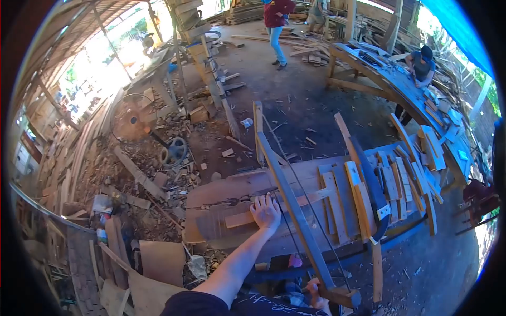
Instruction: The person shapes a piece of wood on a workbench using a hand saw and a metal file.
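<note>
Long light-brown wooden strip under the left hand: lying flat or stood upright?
Lying flat: the strip stretches along the brown wooden tabletop, with the left hand spread on it.

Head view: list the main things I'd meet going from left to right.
Pedestal fan, left hand, right hand, dark curved piece, worker in a dark cap, dark red chair.

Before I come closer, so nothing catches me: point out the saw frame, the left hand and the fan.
Saw frame (296, 210), head view, long beam.
Left hand (265, 213), head view, its back.
Fan (133, 120), head view, hub.
</note>
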{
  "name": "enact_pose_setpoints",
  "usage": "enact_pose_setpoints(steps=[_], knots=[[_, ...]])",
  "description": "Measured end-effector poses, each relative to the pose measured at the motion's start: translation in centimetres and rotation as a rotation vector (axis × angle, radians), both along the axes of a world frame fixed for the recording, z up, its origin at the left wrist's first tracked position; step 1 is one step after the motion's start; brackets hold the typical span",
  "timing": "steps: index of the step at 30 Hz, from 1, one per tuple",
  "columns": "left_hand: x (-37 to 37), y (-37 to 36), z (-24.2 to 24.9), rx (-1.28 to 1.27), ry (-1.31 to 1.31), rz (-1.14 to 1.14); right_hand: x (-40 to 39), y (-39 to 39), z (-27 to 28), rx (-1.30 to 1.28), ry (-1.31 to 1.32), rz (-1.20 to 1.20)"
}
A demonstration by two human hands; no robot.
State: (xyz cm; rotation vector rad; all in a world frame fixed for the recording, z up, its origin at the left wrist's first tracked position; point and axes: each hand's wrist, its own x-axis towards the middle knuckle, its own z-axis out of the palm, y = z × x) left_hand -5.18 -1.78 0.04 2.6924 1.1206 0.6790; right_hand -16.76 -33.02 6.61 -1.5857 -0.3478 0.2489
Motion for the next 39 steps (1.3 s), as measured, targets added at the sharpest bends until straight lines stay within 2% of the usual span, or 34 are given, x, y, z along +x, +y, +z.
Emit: enact_pose_setpoints(steps=[2, 4, 5, 7, 8, 9, 10, 11, 12, 14, 16, 17, 21, 26, 31, 33, 35, 36, 38, 39], knots=[[0.4, -1.3, -0.4, 0.045, 0.012, 0.013, 2.0, -2.1, -0.2, 0.010, 0.016, 0.073], [0.0, -2.4, 1.3, 0.003, -0.033, -0.003, 3.1, -2.9, 0.2, 0.016, 0.081, 0.048], [-1.3, -3.0, 2.7, 0.089, -0.117, -0.111, 3.6, -3.2, 0.5, 0.013, 0.151, 0.045], [-5.8, -4.9, 5.0, -0.140, -0.085, -0.362, 4.0, -3.4, 0.6, 0.021, 0.238, 0.019], [-8.9, -5.4, 4.4, -0.184, -0.136, -0.563, 4.3, -3.3, 0.5, 0.024, 0.181, 0.027], [-12.6, -5.8, 3.1, -0.402, -0.049, -0.708, 4.7, -3.5, 0.5, 0.023, 0.126, 0.023], [-15.9, -7.3, 4.5, -0.478, -0.002, -0.700, 5.1, -3.6, 0.3, 0.018, 0.072, 0.035], [-20.2, -8.2, 3.3, -0.633, 0.106, -0.671, 5.5, -3.8, 0.1, 0.010, 0.019, 0.062], [-24.3, -8.2, 1.4, -0.689, 0.345, -0.680, 5.7, -3.9, -0.3, -0.004, -0.036, 0.095], [-25.0, -6.9, -0.7, -0.735, 0.387, -0.727, 5.3, -4.8, -1.6, -0.056, -0.008, 0.074], [-25.4, -6.8, -2.8, -0.825, 0.438, -0.748, 4.3, -5.2, -3.6, -0.055, 0.164, 0.110], [-26.2, -7.2, -3.7, -0.875, 0.464, -0.749, 3.7, -5.3, -3.8, -0.067, 0.171, 0.099], [-28.2, -10.1, -7.3, -1.071, 0.521, -0.677, 4.2, -4.5, -2.2, -0.047, 0.150, 0.153], [-26.5, -14.9, -12.2, -1.297, 0.555, -0.645, 5.9, -4.2, 0.6, -0.046, 0.082, 0.191], [-25.8, -20.2, -14.9, -1.541, 0.579, -0.566, 6.0, -4.8, 0.1, -0.135, 0.016, 0.231], [-24.5, -22.6, -13.2, -1.624, 0.559, -0.549, 5.5, -4.9, 0.0, -0.151, 0.013, 0.220], [-21.4, -22.8, -12.4, -1.467, 0.787, -0.933, 5.8, -4.5, 0.2, -0.140, -0.010, 0.193], [-21.1, -23.4, -12.7, -1.464, 0.779, -0.940, 5.8, -4.3, 0.6, -0.161, -0.041, 0.204], [-21.4, -23.8, -12.7, -1.616, 0.284, -1.624, 5.9, -3.7, 1.4, -0.175, -0.068, 0.217], [-22.6, -23.8, -11.9, -1.822, 0.061, -1.561, 6.2, -3.3, 2.0, -0.175, -0.080, 0.217]])
